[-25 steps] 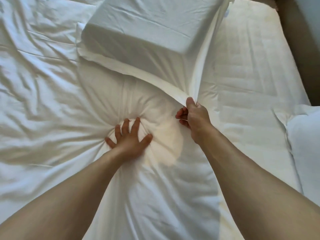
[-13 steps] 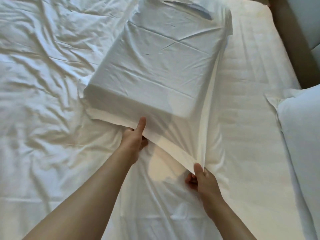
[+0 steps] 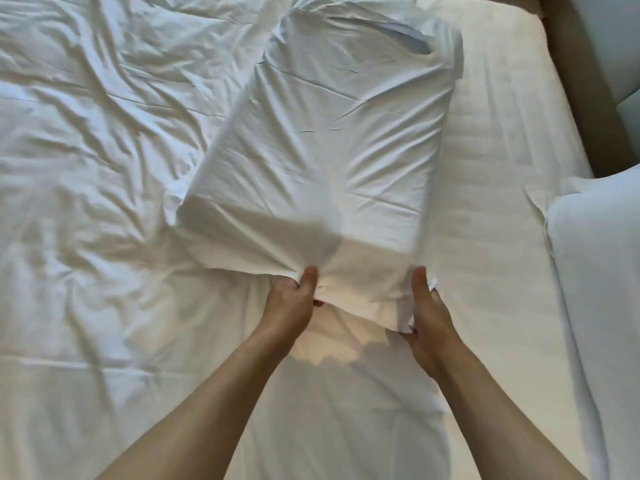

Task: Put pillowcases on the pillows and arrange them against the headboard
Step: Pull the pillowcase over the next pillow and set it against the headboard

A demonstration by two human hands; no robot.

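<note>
A white pillow inside a white pillowcase lies lengthwise on the bed, its open end towards me. My left hand pinches the left part of the near hem, thumb on top. At the hem's right corner my right hand grips the cloth, fingers tucked under it. The near end is lifted off the sheet and casts a shadow. A second white pillow rests at the right edge of the bed. The padded headboard shows at the top right.
A crumpled white duvet covers the left half of the bed. The bare mattress cover lies to the right of the pillow. A brown bed frame runs along the top right.
My left hand left the sheet and took the near hem of the pillowcase. Both hands now hold the open end, and the pillow sits further inside the case.
</note>
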